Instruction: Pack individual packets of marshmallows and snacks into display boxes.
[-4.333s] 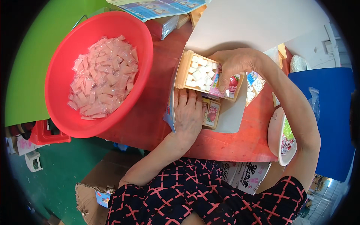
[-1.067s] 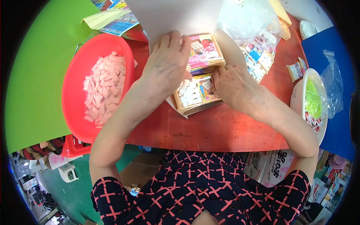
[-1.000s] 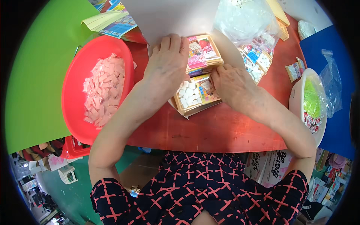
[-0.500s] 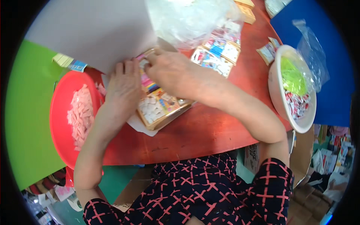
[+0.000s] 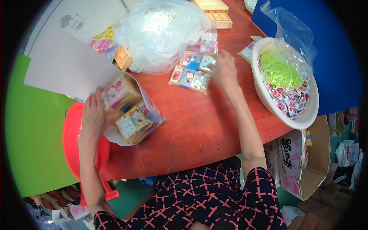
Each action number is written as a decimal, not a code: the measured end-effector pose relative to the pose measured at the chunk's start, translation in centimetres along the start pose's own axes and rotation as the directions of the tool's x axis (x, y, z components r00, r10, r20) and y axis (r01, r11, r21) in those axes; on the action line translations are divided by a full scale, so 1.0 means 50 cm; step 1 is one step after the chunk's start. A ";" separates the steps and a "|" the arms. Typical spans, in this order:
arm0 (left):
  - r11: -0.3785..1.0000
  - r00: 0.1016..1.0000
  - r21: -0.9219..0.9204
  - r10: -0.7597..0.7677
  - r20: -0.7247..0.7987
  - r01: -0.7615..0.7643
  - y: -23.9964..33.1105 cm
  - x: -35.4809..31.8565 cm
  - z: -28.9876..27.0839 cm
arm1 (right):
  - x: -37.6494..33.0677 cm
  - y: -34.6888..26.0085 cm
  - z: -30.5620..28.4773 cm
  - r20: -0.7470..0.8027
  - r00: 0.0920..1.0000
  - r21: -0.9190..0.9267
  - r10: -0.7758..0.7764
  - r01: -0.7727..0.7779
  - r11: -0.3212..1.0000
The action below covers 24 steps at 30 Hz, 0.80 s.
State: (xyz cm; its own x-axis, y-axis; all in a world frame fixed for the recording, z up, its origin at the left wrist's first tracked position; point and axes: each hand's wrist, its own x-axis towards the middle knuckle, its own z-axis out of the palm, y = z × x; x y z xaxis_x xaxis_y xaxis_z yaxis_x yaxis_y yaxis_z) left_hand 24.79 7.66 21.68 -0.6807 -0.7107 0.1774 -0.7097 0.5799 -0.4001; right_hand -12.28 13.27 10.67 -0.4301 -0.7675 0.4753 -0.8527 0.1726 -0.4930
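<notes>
A white carton [image 5: 153,126] stands at the left of the red table with its large flap [image 5: 65,65] folded out. Stacked inside are small wooden trays [image 5: 132,122] with white pieces and colourful printed packets. My left hand [image 5: 94,115] grips the carton's left side, fingers along the flap and the thumb side turned inward. My right hand [image 5: 226,71] is smeared by motion beside two filled wooden trays [image 5: 190,78], lying side by side on the table. Its fingers are too blurred to show whether they hold anything.
Behind the trays lies a big clear bag of white pieces [image 5: 161,34]. Bare wooden trays [image 5: 218,19] sit at the far edge. A white basin [image 5: 257,76] of small packets and a green bag stands right; a red basin [image 5: 73,142] stands left.
My right hand has left the carton and swung right toward the trays on the table. My left hand has shifted from over the carton's contents to its left side. The view has moved.
</notes>
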 end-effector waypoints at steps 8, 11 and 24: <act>0.668 0.973 -0.708 0.166 -0.161 -0.231 0.351 0.041 -0.101 | 0.111 0.186 0.110 0.039 0.999 -0.161 -0.023 0.029 0.986; 0.645 0.984 -0.743 0.105 -0.145 -0.179 0.433 0.133 0.030 | 0.088 0.128 0.071 0.302 0.953 -0.101 0.021 0.010 0.995; 0.661 0.975 -0.718 0.160 -0.152 -0.220 0.458 0.090 0.130 | 0.200 0.258 0.069 -0.358 0.922 -0.425 0.150 -0.303 0.853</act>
State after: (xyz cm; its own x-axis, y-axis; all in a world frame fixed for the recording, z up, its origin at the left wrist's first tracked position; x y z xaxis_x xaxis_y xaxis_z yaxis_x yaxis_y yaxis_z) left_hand 6.65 15.14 7.48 -0.8053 -0.5396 0.2454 -0.4491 0.8256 0.3417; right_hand -26.55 5.68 6.55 -0.6302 -0.4608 0.6248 -0.7228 0.6421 -0.2554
